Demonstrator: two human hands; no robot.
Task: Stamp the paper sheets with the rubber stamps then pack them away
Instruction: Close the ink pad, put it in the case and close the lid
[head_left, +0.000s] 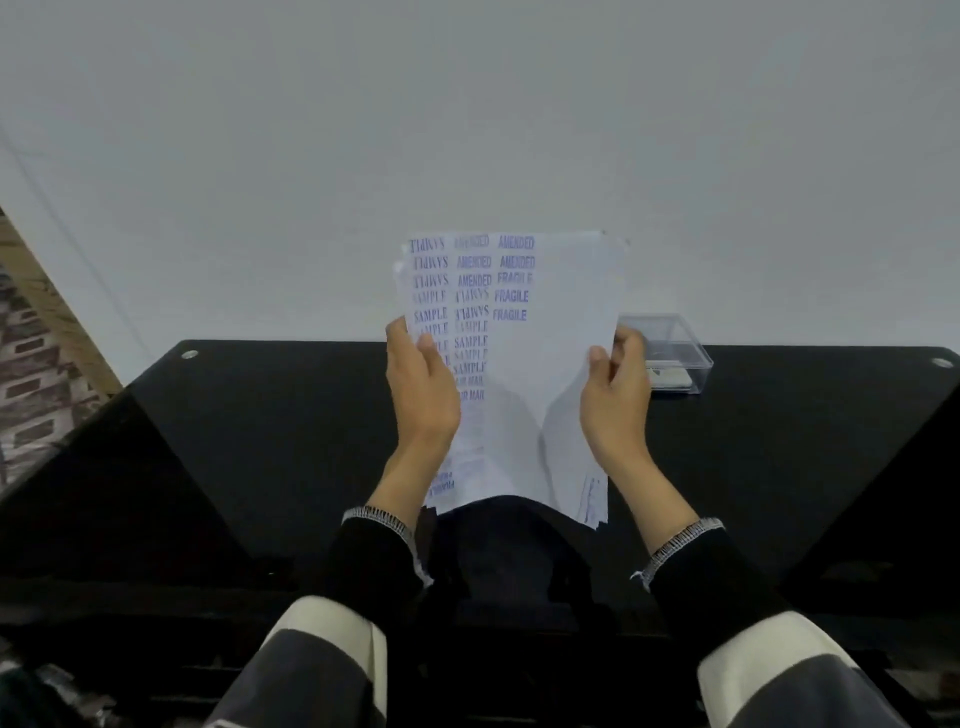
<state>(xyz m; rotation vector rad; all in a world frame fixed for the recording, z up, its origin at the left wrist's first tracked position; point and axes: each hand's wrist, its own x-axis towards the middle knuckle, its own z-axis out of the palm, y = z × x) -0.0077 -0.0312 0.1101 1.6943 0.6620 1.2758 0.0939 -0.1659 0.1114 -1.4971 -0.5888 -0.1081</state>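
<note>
I hold a stack of white paper sheets (540, 332) upright above the black table (260, 441), in the middle of the view. The front sheet carries rows of blue stamped words: SAMPLE, AMENDED, FRAGILE, AIR MAIL. My left hand (421, 389) grips the stack's left edge, thumb on the front. My right hand (615, 395) grips the right edge the same way. The lower ends of the sheets hang just above the tabletop. No rubber stamp is plainly visible.
A clear plastic box (675, 353) stands on the table at the back right, partly hidden behind my right hand, with something pale inside. A plain white wall (467, 130) rises behind the table. A patterned floor (36, 364) shows at the left.
</note>
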